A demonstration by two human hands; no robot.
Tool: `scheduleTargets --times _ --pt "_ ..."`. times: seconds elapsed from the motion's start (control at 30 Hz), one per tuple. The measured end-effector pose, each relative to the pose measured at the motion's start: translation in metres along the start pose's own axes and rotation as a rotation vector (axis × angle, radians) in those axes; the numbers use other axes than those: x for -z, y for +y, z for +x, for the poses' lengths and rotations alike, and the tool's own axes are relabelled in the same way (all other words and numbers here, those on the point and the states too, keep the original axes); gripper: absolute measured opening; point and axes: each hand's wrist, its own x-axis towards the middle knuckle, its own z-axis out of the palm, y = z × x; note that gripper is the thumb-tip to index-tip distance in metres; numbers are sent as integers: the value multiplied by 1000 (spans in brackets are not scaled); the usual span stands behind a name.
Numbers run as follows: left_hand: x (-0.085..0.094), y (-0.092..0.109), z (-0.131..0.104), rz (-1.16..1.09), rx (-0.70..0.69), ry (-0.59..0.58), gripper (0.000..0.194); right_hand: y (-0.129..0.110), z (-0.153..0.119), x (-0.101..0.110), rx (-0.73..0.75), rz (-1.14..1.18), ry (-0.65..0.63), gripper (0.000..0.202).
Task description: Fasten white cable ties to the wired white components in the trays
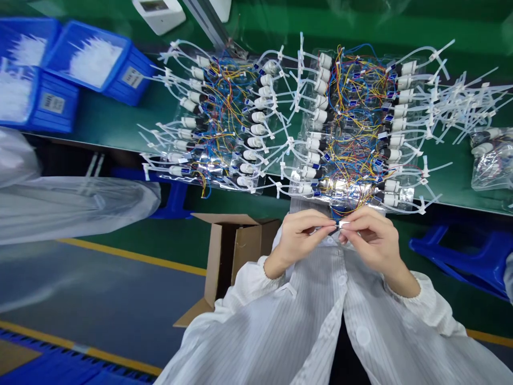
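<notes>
Close in front of my chest, at the front edge of the bench, both hands meet fingertip to fingertip. My right hand [371,235] is closed in a pinch on a small white piece [343,225], possibly a label or connector. My left hand [306,235] pinches just beside it; a bit of something dark shows at its fingertips, too small to name. Blue wires [337,213] show just above the fingers. Beyond lies a clear plastic tray [340,188] with rows of white cylindrical parts [320,116], coloured wires [352,128] and white tubes [425,131].
A second tray of similar parts [224,160] lies to the left. Blue bins [132,67] of white pieces stand at far left. Loose tubing [460,107] and a bagged bundle [495,166] lie right. Below are an open cardboard box [214,256] and a blue stool [460,256].
</notes>
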Motion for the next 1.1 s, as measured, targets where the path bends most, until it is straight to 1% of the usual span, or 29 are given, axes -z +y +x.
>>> scheduleTargets --times 0.1,0.23,0.3,0.4,0.5,0.57,0.63,0.77,0.9,1.1 --pt "-2 0 -2 6 -28 6 4 4 -2 0 -43 5 2 14" --pt "1 2 -1 22 -77 -20 14 7 -3 1 -119 7 28 11" --pt "3 3 -1 61 -71 -37 11 8 -4 1 -130 5 20 12" --pt "4 1 -3 86 -66 -55 7 10 -3 0 -108 5 4 12" --pt "1 -2 -7 51 13 -67 8 14 -3 -2 -107 15 7 10" --pt "-2 -4 -9 26 91 -65 15 16 -1 -2 -114 16 15 9" --pt "-4 -5 -10 11 111 -43 17 17 1 -2 -111 37 -4 10" --pt "1 -2 -4 13 2 -6 7 15 6 0 -72 85 -52 10" --pt "8 1 1 32 -37 -42 8 8 6 0 -47 77 -47 7" --pt "5 -1 0 -20 -81 -44 11 4 3 -4 -152 135 -14 12"
